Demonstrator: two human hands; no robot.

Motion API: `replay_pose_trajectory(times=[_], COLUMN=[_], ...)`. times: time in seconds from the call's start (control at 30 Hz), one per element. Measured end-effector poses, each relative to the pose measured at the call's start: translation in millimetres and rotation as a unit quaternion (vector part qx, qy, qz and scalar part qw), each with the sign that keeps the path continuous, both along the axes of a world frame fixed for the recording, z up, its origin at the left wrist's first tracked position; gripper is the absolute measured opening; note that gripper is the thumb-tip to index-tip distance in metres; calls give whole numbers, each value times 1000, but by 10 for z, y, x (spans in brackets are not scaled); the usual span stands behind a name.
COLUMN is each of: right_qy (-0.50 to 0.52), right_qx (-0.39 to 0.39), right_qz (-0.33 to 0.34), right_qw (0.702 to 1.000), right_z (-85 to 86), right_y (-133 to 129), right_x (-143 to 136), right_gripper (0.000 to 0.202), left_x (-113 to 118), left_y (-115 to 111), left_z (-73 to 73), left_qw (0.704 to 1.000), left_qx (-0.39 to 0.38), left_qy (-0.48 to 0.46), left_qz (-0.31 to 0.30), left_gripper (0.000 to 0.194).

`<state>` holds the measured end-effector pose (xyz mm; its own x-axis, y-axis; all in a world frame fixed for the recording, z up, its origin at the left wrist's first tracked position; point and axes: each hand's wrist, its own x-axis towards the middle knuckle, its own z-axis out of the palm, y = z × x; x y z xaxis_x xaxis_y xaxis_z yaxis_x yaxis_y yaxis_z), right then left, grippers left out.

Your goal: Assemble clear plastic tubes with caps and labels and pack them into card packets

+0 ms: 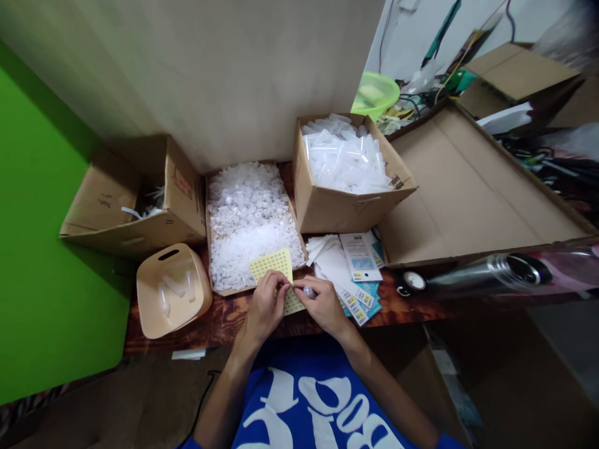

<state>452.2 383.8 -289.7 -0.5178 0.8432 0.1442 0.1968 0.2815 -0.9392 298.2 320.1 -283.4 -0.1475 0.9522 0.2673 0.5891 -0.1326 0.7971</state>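
Observation:
My left hand (267, 304) is closed in a pinch at a yellow sheet of small round stickers (272, 264), which slopes up in front of it and also shows below the fingers. My right hand (324, 305) curls around a small translucent plastic tube (309, 292), its whitish end showing beside the thumb. The fingertips of both hands nearly meet over the sheet. Whether a single sticker is between them is too small to tell. Just beyond the hands, a shallow cardboard tray (299, 244) holds many small clear-white plastic pieces (253, 212).
A beige bin (150, 315) with several clear tubes stands left. Behind are an open carton (126, 234) and a carton (327, 215) full of clear tubes. Printed cards (358, 255) lie right, near a steel flask (472, 277) and a large cardboard box (477, 187).

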Motion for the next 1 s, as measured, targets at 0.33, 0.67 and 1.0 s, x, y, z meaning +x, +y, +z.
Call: replay_pose_trajectory(times=[0.33,0.67,1.0], right_qy=[2,4,-3], right_qx=[-12,-10,-22], right_qz=[-2,-3,-13], right_qw=[1000,1000,1000], right_z=[2,0,-14], right_y=[7,-2,2], right_x=[8,5,11], right_gripper=[19,18,17], left_x=[-13,-28,38], left_y=[-32,-17,-36], left_z=[-12,5,125], left_qw=[999,999,978], left_qx=[-17,-39,-93], left_qy=[-34,15,-186], left_qz=[11,-12,-10], left_gripper=[7,12,19])
